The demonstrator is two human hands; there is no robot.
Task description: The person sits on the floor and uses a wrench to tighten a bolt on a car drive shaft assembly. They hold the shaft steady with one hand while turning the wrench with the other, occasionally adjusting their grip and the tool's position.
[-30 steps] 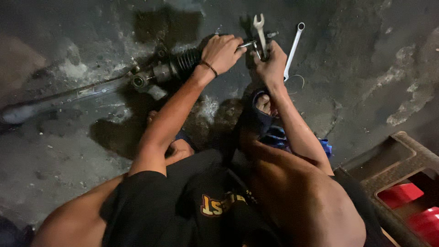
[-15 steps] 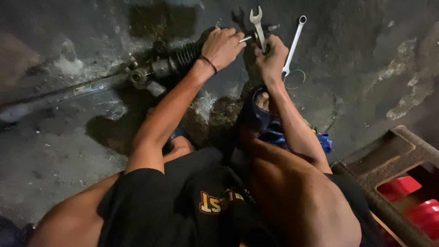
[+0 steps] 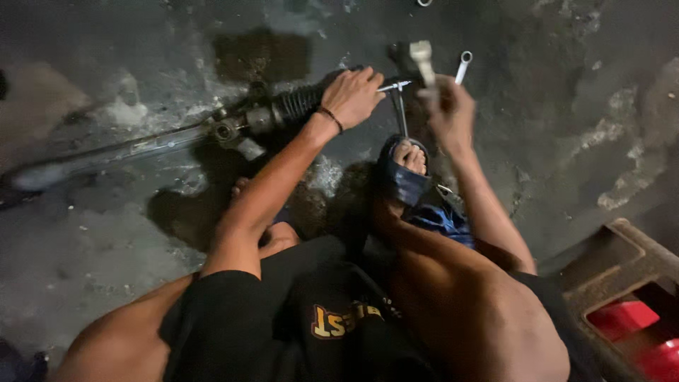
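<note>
- Left hand (image 3: 357, 95) clamped on rubber boot (image 3: 300, 102) of steering rack (image 3: 141, 147), as before.
- Right hand (image 3: 449, 113) now lifted, gripping wrench (image 3: 422, 62) raised off floor (image 3: 566, 106).
- Second wrench (image 3: 463, 65) left lying.

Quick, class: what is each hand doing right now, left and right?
Left hand: closed around the end of the steering rack, beside its ribbed black boot.
Right hand: raised, closed on a wrench, which is blurred.

Greasy matt metal steering rack (image 3: 177, 138), ribbed black rubber boot (image 3: 300, 102), rough stained concrete floor (image 3: 566, 141).
</note>
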